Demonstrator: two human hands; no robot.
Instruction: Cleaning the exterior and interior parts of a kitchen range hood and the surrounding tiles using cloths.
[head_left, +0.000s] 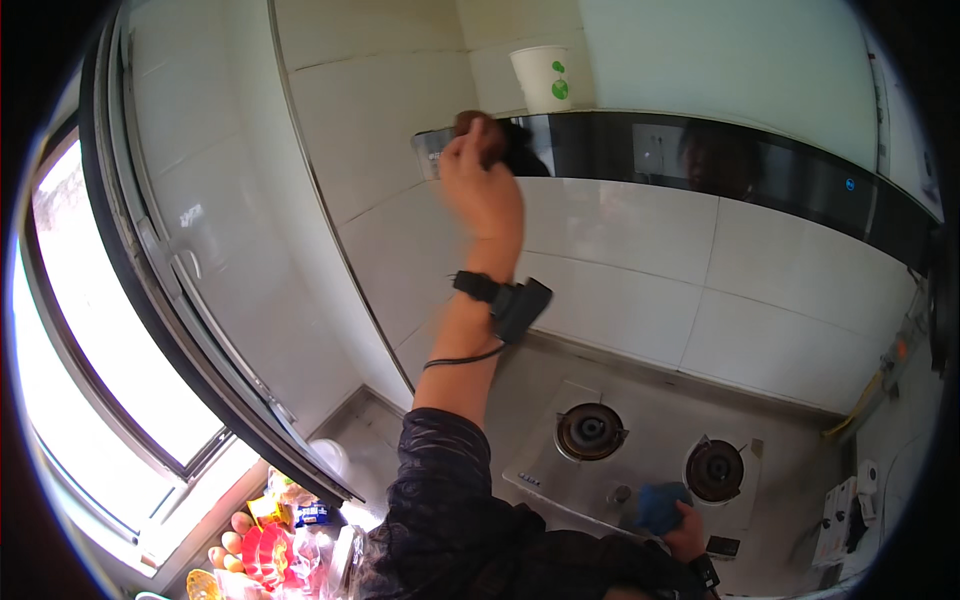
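Note:
Raised high, my left hand grips a dark brown, rounded pad against the left end of a glossy black range hood panel. Motion blur hides whether the pad is a sponge or a scrubber. A black device is strapped to that wrist. Low on the right, my right hand holds a blue cloth over the front of the steel gas stove. The cloth is beside a stove knob, in front of the right burner.
A white paper cup with green print stands on the hood's top edge. An open window sash juts in at left. Packaged food and a red tray crowd the lower left. A yellow gas hose runs along the right wall.

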